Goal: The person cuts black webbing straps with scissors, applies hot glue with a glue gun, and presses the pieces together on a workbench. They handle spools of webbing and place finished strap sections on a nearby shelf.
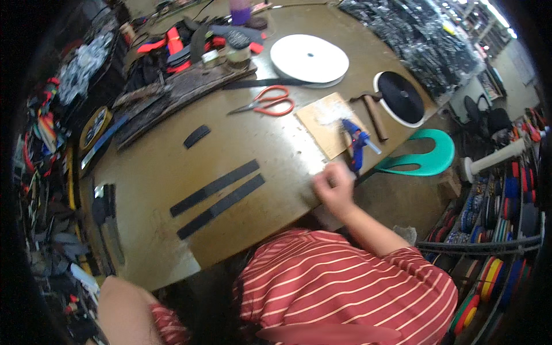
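My right hand (335,185) is over the table's front edge, fingers curled closed; whatever they may hold is hidden and slightly blurred. Just beyond it lies a blue glue gun (357,146) with a clear glue stick poking out, partly on a tan board (322,127) smeared with whitish residue. Two long black strips (215,188) lie side by side on the table, left of the hand. A shorter black piece (196,136) rests farther back. Of my left side only the bent bare arm (126,313) shows at the lower left; its hand is out of sight.
Orange-handled scissors (273,103) lie near a white roll (309,58). A hammer (375,117) sits beside a black roll (401,98). Scraps and a rough plank (184,103) occupy the back left. A green stool (428,152) stands right of the table, near racks of coloured rolls (489,276).
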A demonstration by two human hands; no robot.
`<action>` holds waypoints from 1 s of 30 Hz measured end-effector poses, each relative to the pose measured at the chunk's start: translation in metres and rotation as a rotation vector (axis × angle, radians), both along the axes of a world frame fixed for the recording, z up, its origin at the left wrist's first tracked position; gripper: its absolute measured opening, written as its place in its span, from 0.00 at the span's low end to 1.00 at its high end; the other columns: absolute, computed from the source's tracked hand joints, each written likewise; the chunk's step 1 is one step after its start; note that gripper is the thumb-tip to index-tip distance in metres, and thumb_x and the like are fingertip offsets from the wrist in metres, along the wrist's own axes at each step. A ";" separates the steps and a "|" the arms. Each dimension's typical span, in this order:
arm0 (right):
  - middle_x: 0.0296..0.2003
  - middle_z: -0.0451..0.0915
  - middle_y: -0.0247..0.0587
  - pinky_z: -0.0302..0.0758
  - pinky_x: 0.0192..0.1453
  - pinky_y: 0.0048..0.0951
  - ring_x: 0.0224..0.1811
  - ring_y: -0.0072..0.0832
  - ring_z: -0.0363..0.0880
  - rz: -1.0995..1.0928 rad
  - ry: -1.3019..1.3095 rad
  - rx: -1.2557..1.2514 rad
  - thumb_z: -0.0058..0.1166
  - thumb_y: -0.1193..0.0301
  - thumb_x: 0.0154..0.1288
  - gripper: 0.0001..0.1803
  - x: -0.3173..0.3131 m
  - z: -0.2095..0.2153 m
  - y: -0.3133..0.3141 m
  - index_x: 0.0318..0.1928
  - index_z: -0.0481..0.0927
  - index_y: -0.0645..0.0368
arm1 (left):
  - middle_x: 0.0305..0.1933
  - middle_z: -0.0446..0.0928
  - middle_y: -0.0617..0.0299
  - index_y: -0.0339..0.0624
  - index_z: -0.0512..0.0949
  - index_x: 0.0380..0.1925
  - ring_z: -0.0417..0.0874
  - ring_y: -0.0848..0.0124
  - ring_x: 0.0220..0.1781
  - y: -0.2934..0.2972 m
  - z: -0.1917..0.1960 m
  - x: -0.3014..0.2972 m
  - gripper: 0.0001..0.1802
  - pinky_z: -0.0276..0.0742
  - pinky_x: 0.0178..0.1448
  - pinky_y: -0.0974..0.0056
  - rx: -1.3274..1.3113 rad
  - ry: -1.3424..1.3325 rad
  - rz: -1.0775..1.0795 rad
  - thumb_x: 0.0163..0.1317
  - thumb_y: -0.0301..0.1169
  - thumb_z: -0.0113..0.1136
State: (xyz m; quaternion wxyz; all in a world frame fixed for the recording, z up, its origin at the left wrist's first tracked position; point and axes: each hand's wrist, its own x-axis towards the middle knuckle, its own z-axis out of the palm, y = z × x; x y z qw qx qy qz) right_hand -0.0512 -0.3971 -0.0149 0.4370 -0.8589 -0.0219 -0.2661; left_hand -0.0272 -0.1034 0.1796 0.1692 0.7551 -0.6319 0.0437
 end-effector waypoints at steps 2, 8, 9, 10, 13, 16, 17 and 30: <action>0.30 0.68 0.36 0.66 0.39 0.25 0.32 0.27 0.66 -0.335 0.009 0.204 0.63 0.72 0.53 0.14 -0.009 -0.008 -0.030 0.29 0.68 0.60 | 0.56 0.68 0.48 0.40 0.69 0.53 0.68 0.56 0.58 0.003 -0.026 -0.007 0.22 0.61 0.60 0.51 0.034 0.100 0.029 0.60 0.38 0.49; 0.46 0.72 0.50 0.68 0.53 0.37 0.47 0.35 0.71 -0.406 0.117 -0.121 0.68 0.63 0.50 0.34 0.017 -0.015 -0.095 0.54 0.67 0.63 | 0.53 0.71 0.48 0.40 0.72 0.50 0.72 0.56 0.55 0.016 -0.104 -0.031 0.20 0.66 0.56 0.51 0.069 0.351 0.159 0.60 0.37 0.49; 0.33 0.77 0.45 0.73 0.41 0.35 0.35 0.32 0.76 -0.293 0.221 -0.210 0.64 0.61 0.56 0.27 0.026 -0.005 -0.102 0.51 0.71 0.63 | 0.52 0.72 0.47 0.40 0.72 0.50 0.72 0.56 0.54 0.019 -0.113 -0.034 0.20 0.66 0.56 0.52 0.070 0.385 0.175 0.59 0.36 0.49; 0.27 0.76 0.42 0.72 0.34 0.34 0.28 0.30 0.74 -0.313 0.310 -0.087 0.62 0.61 0.58 0.24 0.031 0.007 -0.109 0.49 0.73 0.62 | 0.52 0.72 0.47 0.39 0.73 0.49 0.73 0.56 0.54 0.025 -0.122 -0.035 0.20 0.67 0.55 0.52 0.070 0.411 0.187 0.59 0.36 0.49; 0.16 0.71 0.36 0.68 0.20 0.31 0.15 0.27 0.69 -0.336 0.467 -0.037 0.55 0.56 0.63 0.21 0.049 0.067 -0.130 0.46 0.75 0.61 | 0.50 0.74 0.47 0.39 0.74 0.48 0.75 0.56 0.52 0.055 -0.151 -0.042 0.19 0.70 0.53 0.52 0.106 0.534 0.229 0.59 0.36 0.49; 0.24 0.78 0.50 0.75 0.33 0.39 0.28 0.41 0.81 -0.242 0.876 -0.615 0.54 0.51 0.61 0.25 0.061 0.118 -0.136 0.45 0.76 0.61 | 0.48 0.76 0.47 0.39 0.76 0.46 0.77 0.56 0.50 0.099 -0.184 -0.059 0.18 0.72 0.52 0.53 0.253 0.715 0.292 0.58 0.35 0.49; 0.31 0.80 0.56 0.75 0.39 0.42 0.37 0.47 0.81 -0.235 0.897 -0.777 0.57 0.52 0.59 0.24 0.064 0.129 -0.134 0.44 0.77 0.61 | 0.48 0.76 0.46 0.39 0.76 0.45 0.78 0.57 0.49 0.111 -0.193 -0.070 0.18 0.73 0.51 0.53 0.333 0.799 0.318 0.58 0.35 0.49; 0.22 0.78 0.49 0.72 0.34 0.37 0.25 0.40 0.77 0.428 0.383 -0.633 0.61 0.49 0.54 0.24 0.091 0.092 0.033 0.33 0.82 0.60 | 0.31 0.80 0.61 0.38 0.78 0.40 0.81 0.73 0.26 0.104 -0.111 0.022 0.11 0.77 0.29 0.68 -0.119 1.060 0.870 0.63 0.34 0.55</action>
